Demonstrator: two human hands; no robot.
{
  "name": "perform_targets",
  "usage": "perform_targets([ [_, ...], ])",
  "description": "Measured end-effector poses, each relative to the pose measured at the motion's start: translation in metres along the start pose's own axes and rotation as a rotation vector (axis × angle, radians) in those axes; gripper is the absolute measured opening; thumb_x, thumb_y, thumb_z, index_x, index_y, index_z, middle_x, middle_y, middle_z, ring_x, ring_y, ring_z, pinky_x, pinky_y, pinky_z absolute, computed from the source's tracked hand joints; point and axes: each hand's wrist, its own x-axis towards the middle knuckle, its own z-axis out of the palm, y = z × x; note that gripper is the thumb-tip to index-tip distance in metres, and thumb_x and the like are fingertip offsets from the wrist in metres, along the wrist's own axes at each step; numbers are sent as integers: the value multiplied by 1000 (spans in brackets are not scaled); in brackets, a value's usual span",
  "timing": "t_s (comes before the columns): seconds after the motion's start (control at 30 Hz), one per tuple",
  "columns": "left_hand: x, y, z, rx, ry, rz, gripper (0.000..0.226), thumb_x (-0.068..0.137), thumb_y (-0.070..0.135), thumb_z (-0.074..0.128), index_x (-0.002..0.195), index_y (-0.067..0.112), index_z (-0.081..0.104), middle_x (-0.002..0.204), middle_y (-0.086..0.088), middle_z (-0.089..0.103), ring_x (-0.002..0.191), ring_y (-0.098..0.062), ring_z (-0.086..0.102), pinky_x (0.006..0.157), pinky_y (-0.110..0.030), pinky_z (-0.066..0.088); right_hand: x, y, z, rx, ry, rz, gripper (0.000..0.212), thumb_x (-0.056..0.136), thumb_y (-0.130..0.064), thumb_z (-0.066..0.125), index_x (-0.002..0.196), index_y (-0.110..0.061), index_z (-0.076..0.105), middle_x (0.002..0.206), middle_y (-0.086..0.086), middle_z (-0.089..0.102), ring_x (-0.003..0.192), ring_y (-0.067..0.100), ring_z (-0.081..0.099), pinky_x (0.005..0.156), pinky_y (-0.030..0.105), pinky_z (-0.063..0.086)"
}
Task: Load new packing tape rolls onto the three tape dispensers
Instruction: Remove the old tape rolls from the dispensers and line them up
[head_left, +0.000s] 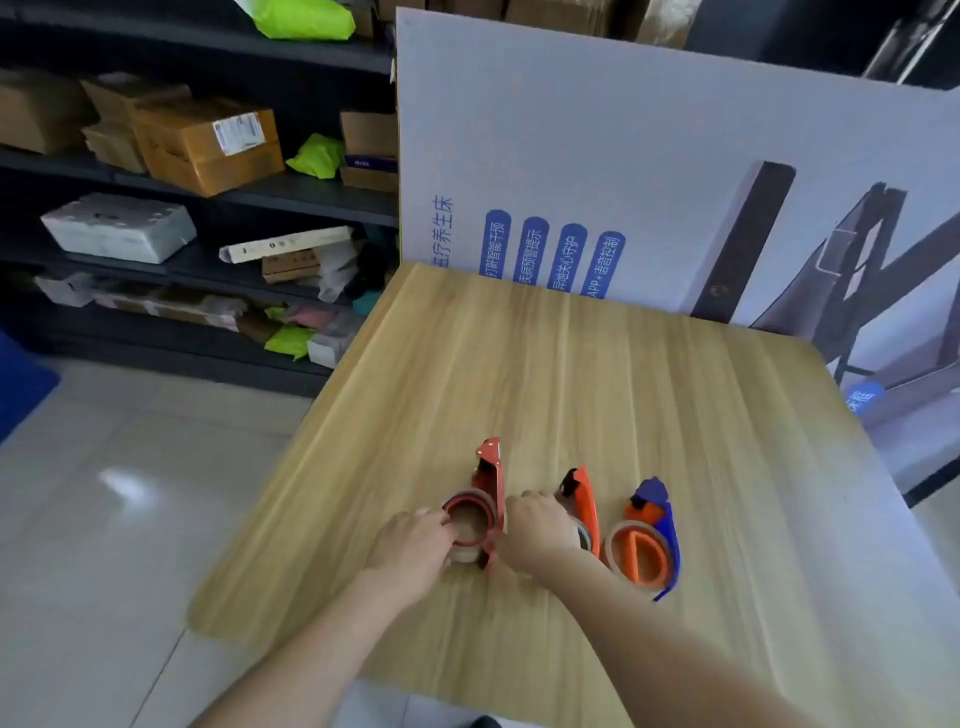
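Note:
Three tape dispensers lie in a row on the wooden table (571, 374). The red dispenser (491, 478) on the left carries a tape roll (467, 525). My left hand (413, 545) grips that roll, fingers at its core. My right hand (537, 527) rests between the red dispenser and the orange dispenser (584, 496), holding the red frame's side and hiding part of the orange one's roll. The blue dispenser (657, 509) on the right holds a brownish tape roll (641, 553) on an orange hub.
A large white printed board (623, 156) stands upright along the table's far edge. Dark shelves (208, 197) with cardboard boxes and parcels fill the left background. Tiled floor (104, 519) lies to the left of the table.

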Motion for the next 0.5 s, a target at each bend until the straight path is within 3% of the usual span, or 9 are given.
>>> perform_targets([
  [0.1,11,0,14,14,-69,-16,35,92,31,54,125,19,57,127,-2,52,124,-24,43,95,-40,43,19,5,7,34,-31,1,39,98,-37,48,122,-8,55,124,12,60,119,29,51,94,35,43],
  [0.27,23,-2,17,67,-39,-14,36,87,37,61,114,15,66,119,-5,51,119,-25,41,95,-37,39,40,9,15,124,-81,62,33,96,-35,48,117,-10,55,113,9,66,103,29,64,70,33,45],
  [0.33,29,-4,17,95,-39,41,36,74,43,72,98,16,73,103,-3,60,108,-25,52,85,-37,45,49,11,18,157,-99,86,28,94,-27,46,112,-9,59,108,8,67,98,29,65,67,32,46],
  [0.4,37,-10,19,155,-61,90,38,48,52,84,70,23,75,78,4,64,85,-20,62,66,-33,50,57,10,17,174,-103,99,25,93,-21,44,108,-9,60,105,9,68,96,29,66,65,32,44],
  [0.5,53,-23,20,196,51,182,30,36,43,90,52,26,70,59,11,61,67,-15,61,56,-28,47,71,10,11,180,-97,85,20,93,-15,44,106,-10,59,101,9,67,97,31,65,65,31,41],
])
